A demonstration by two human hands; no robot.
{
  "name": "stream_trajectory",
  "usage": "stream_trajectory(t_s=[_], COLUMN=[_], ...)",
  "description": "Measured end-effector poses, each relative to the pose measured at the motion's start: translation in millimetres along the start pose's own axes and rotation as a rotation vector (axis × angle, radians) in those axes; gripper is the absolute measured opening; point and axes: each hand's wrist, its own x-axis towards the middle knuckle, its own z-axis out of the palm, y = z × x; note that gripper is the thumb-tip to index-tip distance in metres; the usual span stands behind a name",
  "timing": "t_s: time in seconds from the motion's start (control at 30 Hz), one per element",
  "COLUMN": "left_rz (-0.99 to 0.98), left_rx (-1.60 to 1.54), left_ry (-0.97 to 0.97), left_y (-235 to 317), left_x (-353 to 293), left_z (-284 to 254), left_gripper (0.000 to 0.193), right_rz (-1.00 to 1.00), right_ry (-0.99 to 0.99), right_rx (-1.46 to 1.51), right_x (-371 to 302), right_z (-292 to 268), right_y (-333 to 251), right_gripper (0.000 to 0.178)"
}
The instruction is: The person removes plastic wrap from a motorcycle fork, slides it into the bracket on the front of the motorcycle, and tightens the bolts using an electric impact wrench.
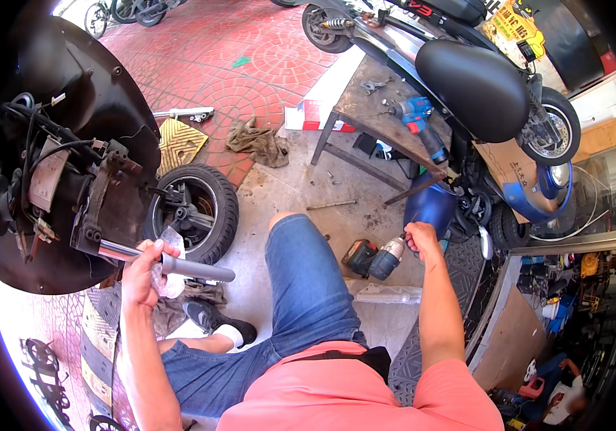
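My left hand is closed round a fork leg, a grey tube with a shiny chrome section. Clear plastic wrap bunches around it at my fingers. The chrome end reaches a clamp on the underside of a dark scooter body at the left. My right hand pinches at the nose of a cordless impact driver, where its bit sits; my fingers partly hide that tip. The driver's battery points left, low near the floor. Beyond it lies a blue rounded panel.
A wheel with a black tyre stands beside the scooter body. A metal workbench holds a blue cordless drill. Another scooter stands behind it. A rag, a rod and a plastic-wrapped part lie on the floor.
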Motion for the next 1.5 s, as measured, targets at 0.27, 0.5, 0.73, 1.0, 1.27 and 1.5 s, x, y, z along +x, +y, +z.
stream_trajectory(t_s=[0.27, 0.5, 0.73, 1.0, 1.27, 1.5], left_rz=[0.031, 0.067, 0.059, 0.052, 0.060, 0.068], left_rx=[-0.035, -0.095, -0.097, -0.213, -0.199, -0.273], left_ry=[0.023, 0.015, 0.035, 0.015, 0.069, 0.167], left_y=[6, 2, -4, -13, -9, -12], left_x=[-17, -4, -5, 6, 3, 10], left_z=[-5, 6, 1, -5, 4, 12], left_gripper=[0.021, 0.021, 0.020, 0.018, 0.018, 0.017], right_rz=[-0.105, -0.701, -0.555, -0.507, -1.136, -1.208], right_ry=[0.134, 0.457, 0.279, -0.013, -0.096, -0.245], right_rx=[0.317, -0.383, 0.042, 0.233, 0.201, -0.133], right_x=[7, -42, -17, -37, -159, -222], right_z=[11, 118, 143, 110, 60, 82], right_y=[59, 187, 159, 138, -16, -120], right_gripper=[0.020, 0.057, 0.071, 0.044, 0.043, 0.032])
